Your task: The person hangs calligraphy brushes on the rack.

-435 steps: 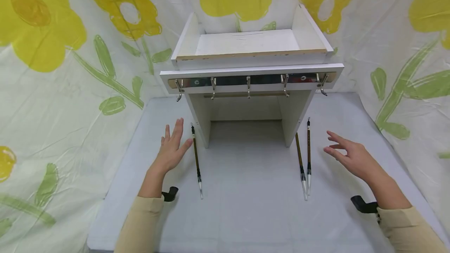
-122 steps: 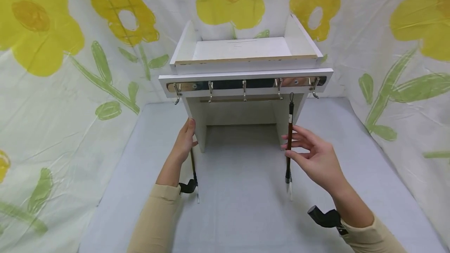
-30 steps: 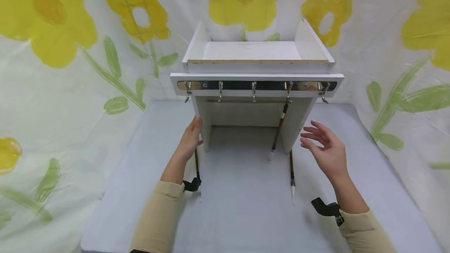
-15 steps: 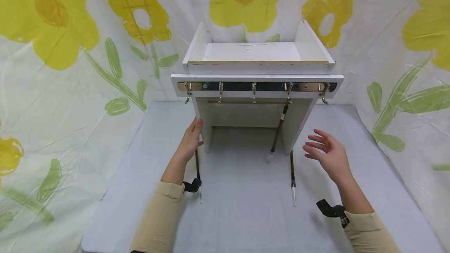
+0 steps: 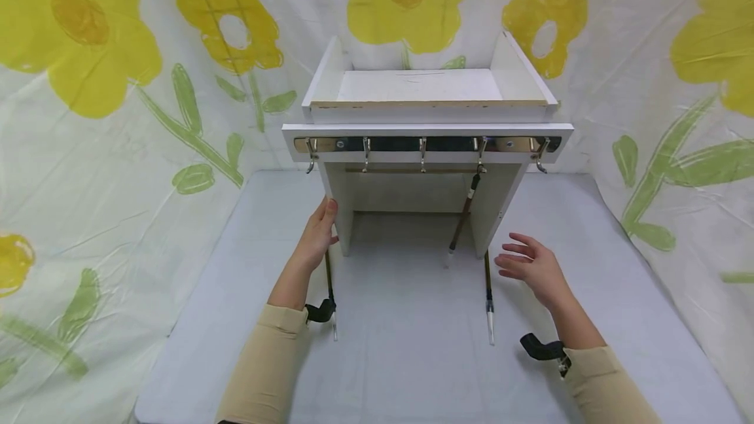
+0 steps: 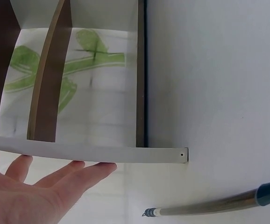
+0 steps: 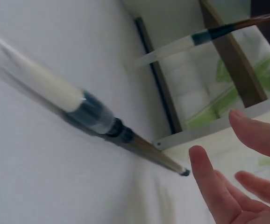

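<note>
My left hand (image 5: 318, 231) rests its straight fingers against the outer left panel of a white rack (image 5: 412, 113); in the left wrist view the fingertips (image 6: 108, 166) touch that panel. A calligraphy brush (image 5: 464, 214) with a clear tip cap hangs, slanted, from the fourth metal hook (image 5: 481, 152). Off the right panel, my right hand (image 5: 533, 265) hovers with loosely spread fingers and holds nothing. Near it a second calligraphy brush (image 5: 488, 296) lies on the table, its cap toward me. A third calligraphy brush (image 5: 330, 286) lies beneath my left wrist, partly hidden.
The rack carries a row of several hooks on a metal strip (image 5: 377, 143), with a shelf (image 5: 421, 84) above and two side panels below. A grey-white cloth (image 5: 406, 358) covers the table. Behind hangs a flower-patterned curtain (image 5: 194, 116).
Earlier two brushes lay on the right; my right hand lifted one, and it now hangs from the fourth hook, released. My left hand came onto the rack. Lately my right hand shifted lower and left.
</note>
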`<state>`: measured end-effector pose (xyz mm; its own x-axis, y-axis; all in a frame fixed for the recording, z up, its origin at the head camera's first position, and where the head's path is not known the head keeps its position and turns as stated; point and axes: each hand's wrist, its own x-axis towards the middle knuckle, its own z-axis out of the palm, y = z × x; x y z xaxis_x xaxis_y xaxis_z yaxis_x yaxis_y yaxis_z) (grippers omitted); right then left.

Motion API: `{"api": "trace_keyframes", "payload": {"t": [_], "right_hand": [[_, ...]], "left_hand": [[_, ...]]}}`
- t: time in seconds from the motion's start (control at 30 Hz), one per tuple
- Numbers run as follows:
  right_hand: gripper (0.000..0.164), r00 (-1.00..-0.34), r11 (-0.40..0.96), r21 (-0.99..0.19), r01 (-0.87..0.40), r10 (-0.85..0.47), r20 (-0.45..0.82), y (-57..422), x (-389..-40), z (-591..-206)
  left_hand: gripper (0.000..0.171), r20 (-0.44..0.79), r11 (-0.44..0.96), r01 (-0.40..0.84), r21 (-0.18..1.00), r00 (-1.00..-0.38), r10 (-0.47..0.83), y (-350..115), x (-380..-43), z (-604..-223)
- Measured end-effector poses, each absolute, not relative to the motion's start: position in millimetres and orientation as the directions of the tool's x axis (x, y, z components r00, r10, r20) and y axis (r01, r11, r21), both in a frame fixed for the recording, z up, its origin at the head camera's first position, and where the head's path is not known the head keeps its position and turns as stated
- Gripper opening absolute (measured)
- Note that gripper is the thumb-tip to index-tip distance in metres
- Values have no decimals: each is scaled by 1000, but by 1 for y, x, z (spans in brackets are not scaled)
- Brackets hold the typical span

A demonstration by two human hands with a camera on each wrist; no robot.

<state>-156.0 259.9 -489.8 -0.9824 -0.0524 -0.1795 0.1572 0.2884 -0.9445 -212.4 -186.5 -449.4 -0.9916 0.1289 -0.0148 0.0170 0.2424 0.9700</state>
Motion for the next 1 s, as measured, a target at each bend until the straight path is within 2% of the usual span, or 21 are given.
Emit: {"api": "trace_keyframes", "payload": {"t": [0.1, 0.33, 0.47, 0.67, 1.0], "right_hand": [[83, -975, 292, -939, 184, -65, -211, 257, -161, -501], [87, -971, 318, -924, 211, -43, -236, 250, -164, -511], [88, -970, 338, -916, 216, -30, -240, 249, -165, -514], [88, -975, 448, -871, 202, 10, -221, 245, -167, -522], [88, -980, 568, -801, 191, 67, -187, 231, -169, -527]], "left_hand": [[67, -23, 242, 10, 970, -990, 136, -186, -211, -445], [67, -34, 239, -2, 971, -991, 128, -184, -214, -448], [62, -56, 233, -22, 972, -989, 138, -182, -209, -437], [64, -46, 248, -8, 969, -988, 145, -177, -196, -416], [65, -61, 238, -26, 971, -988, 142, -179, -196, -417]]}}
